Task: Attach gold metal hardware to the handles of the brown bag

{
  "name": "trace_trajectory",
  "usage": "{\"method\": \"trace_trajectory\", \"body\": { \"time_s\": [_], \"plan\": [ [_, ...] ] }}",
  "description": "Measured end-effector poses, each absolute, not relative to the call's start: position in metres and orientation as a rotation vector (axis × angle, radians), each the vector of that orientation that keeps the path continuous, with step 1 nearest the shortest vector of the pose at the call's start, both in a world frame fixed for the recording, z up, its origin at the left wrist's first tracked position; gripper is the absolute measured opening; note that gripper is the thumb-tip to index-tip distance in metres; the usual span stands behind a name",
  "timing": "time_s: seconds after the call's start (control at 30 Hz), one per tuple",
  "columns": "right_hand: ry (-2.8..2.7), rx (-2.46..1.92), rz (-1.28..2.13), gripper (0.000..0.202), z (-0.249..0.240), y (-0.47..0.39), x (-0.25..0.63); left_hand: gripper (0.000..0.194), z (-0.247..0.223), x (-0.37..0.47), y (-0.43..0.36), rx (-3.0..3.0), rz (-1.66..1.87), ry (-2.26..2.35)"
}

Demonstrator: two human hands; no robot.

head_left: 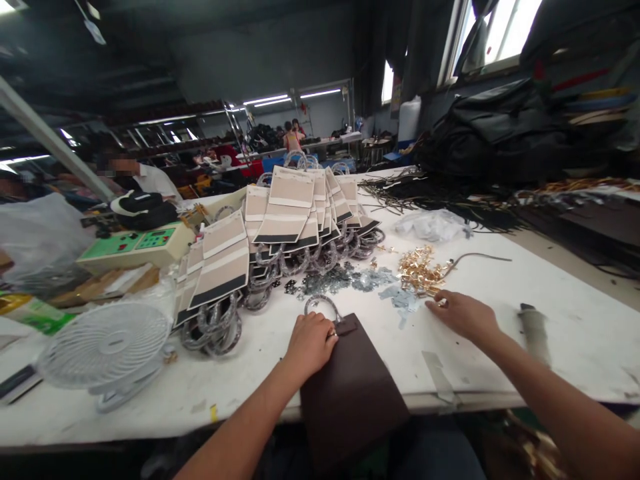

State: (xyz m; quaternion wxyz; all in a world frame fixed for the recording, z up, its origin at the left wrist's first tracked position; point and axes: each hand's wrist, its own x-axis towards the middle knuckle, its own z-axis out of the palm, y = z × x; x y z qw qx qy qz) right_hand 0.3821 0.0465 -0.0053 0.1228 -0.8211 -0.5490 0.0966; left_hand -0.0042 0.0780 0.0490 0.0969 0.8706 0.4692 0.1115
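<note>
My left hand point(310, 343) is closed on the top edge of a dark brown leather piece point(350, 393) that hangs over the near edge of the white table point(575, 327). A clear ring handle point(320, 303) sticks up from that piece just beyond my fingers. My right hand point(463, 313) lies on the table with its fingertips touching the near edge of a pile of small gold metal fittings point(420, 270). Whether it has picked one up I cannot tell. Flat silvery metal parts point(350, 280) lie scattered between the two hands.
Stacks of beige-and-dark pieces with clear ring handles point(285, 220) fan out at the table's middle. A white fan point(107, 347) and a green control box point(135, 243) stand left. A grey-handled tool point(533, 327) lies right. Black straps point(425, 190) pile far right. Other people work beyond.
</note>
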Motion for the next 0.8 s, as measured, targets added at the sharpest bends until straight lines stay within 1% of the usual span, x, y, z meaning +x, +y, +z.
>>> {"method": "trace_trajectory", "body": {
  "time_s": [0.07, 0.2, 0.3, 0.37, 0.43, 0.5, 0.57, 0.67, 0.8],
  "plan": [
    [-1.61, -2.44, 0.252, 0.04, -0.002, 0.049, 0.374, 0.011, 0.048, -0.002, 0.081, 2.529, 0.356, 1.402],
    [-1.656, -2.452, 0.238, 0.025, 0.0, 0.05, 0.38, 0.004, 0.046, -0.001, 0.087, 2.337, 0.453, 1.422],
    [-1.603, -2.375, 0.28, 0.028, 0.001, 0.043, 0.391, 0.016, 0.044, -0.003, 0.091, 2.144, 0.547, 1.321],
    [-1.491, -2.215, 0.427, 0.031, 0.003, 0.034, 0.385, 0.027, 0.042, -0.004, 0.094, 2.019, 0.612, 1.222],
    [-1.329, -1.976, 0.669, 0.032, 0.006, 0.023, 0.359, 0.035, 0.04, -0.002, 0.096, 1.902, 0.663, 1.141],
    [-1.195, -1.712, 0.904, 0.034, 0.009, 0.012, 0.313, 0.038, 0.039, 0.002, 0.098, 1.807, 0.697, 1.086],
    [-1.24, -1.504, 1.062, 0.032, 0.008, 0.004, 0.258, 0.038, 0.04, 0.007, 0.099, 1.746, 0.718, 1.048],
    [-1.325, -1.308, 1.145, 0.027, 0.001, 0.005, 0.189, 0.036, 0.042, 0.016, 0.098, 1.716, 0.721, 1.02],
    [-1.154, -1.304, 1.155, 0.032, -0.009, 0.02, 0.159, 0.039, 0.038, 0.019, 0.096, 1.757, 0.716, 1.026]
  ]
}}
